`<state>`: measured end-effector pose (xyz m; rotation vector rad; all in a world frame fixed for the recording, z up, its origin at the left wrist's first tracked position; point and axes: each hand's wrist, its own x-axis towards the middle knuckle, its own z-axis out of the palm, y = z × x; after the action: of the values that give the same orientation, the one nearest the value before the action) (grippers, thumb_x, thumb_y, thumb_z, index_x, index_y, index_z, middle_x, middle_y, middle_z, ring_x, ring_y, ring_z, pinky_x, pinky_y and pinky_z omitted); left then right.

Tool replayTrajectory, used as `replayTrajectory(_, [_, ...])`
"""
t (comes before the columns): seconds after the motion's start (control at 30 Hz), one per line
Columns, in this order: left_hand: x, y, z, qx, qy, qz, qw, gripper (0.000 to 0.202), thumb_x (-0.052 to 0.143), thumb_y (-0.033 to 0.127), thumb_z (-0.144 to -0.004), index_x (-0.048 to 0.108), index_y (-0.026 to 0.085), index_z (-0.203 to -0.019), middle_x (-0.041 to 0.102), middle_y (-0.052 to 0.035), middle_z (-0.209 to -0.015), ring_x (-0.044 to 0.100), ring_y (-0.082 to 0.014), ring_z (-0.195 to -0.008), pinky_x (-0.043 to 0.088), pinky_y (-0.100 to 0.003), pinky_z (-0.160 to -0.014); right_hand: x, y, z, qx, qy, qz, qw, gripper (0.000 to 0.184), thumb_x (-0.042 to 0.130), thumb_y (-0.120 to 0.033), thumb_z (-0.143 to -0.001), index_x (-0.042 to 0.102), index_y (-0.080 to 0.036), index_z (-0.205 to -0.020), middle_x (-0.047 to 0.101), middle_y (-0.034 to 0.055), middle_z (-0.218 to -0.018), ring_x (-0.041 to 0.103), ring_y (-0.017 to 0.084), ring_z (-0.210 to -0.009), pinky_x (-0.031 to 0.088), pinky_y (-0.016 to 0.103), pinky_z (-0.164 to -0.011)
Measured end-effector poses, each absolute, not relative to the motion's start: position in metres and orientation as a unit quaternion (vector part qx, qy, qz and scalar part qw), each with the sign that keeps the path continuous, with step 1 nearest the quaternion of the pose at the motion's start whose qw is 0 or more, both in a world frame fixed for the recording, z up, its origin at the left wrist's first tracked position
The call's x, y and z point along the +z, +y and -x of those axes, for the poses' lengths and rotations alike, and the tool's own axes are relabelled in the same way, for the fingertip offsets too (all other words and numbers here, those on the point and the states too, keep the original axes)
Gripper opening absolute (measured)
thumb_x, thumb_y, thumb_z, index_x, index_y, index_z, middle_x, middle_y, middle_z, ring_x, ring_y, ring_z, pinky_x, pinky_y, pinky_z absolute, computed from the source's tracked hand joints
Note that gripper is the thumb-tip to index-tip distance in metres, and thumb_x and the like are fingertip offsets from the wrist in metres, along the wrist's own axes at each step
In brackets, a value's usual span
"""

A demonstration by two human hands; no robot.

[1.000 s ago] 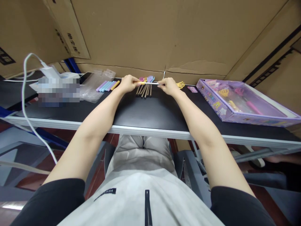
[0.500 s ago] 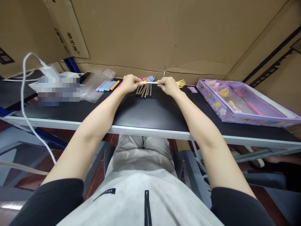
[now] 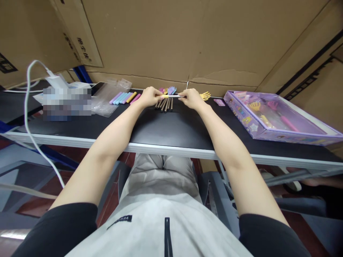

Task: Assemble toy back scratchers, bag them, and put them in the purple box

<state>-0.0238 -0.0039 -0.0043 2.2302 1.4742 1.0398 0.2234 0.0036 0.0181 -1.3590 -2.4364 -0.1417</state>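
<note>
My left hand [image 3: 150,97] is closed around the yellow handle [image 3: 165,96] of a back scratcher, held level above the far part of the table. My right hand [image 3: 192,98] pinches the scratcher's thin silver rod [image 3: 174,96]. Past its right side shows a yellow claw-shaped head [image 3: 205,95], seemingly on the same rod. Behind and below the held rod lie several back scratcher heads in pink, yellow and purple [image 3: 171,90], their dark metal rods [image 3: 165,105] pointing at me. Left of my left hand, loose handles [image 3: 122,97] in purple, blue, yellow and pink lie in a row.
A purple display box [image 3: 291,134] with yellow and pink scratchers inside lies at right. Near it is a small pink card [image 3: 219,102]. Clear plastic bags [image 3: 107,101] and a white cable [image 3: 26,103] are at left. A cardboard wall [image 3: 166,39] stands behind the black table [image 3: 171,130].
My left hand has shifted slightly right, uncovering more of a pink handle beside it. My right hand has moved a touch left. Both hands keep their hold on the scratcher.
</note>
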Motion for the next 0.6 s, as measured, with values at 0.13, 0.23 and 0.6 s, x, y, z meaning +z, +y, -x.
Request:
replayTrajectory(0.13, [-0.002,-0.004,0.025,0.322,0.527,-0.773,0.149,0.017,0.071,0.028,-0.091,0.079,0.015,-0.100,0.068,-0.0046,-0.076,0.061,-0.0235,-0.084,0.043,-0.035,-0.085,0.019,0.004,-0.225,-0.047,-0.856,0.483,0.177,0.032,0.061,-0.025,-0.097,0.084,-0.025,-0.119,0.081,0.0093,-0.110,0.068,0.033,-0.112,0.046,0.041,-0.094])
replayTrajectory(0.23, [-0.002,0.001,0.031,0.331,0.529,-0.771,0.129,0.017,0.072,0.030,-0.090,0.077,0.016,-0.099,0.070,-0.0060,-0.081,0.061,-0.0243,-0.088,0.044,-0.035,-0.086,0.021,0.007,-0.231,-0.056,-0.853,0.489,0.175,0.032,0.061,-0.024,-0.098,0.084,-0.023,-0.121,0.081,0.0111,-0.114,0.068,0.033,-0.114,0.046,0.044,-0.098])
replayTrajectory(0.6, [-0.007,0.013,0.067,0.388,0.544,-0.732,0.133,0.031,0.070,0.044,-0.094,0.071,0.018,-0.077,0.053,-0.0035,-0.059,0.055,-0.0220,-0.076,0.049,-0.036,-0.082,0.017,0.029,-0.256,-0.072,-0.840,0.505,0.186,0.027,0.065,-0.037,-0.101,0.086,-0.024,-0.112,0.081,0.0120,-0.105,0.069,0.032,-0.108,0.045,0.046,-0.101])
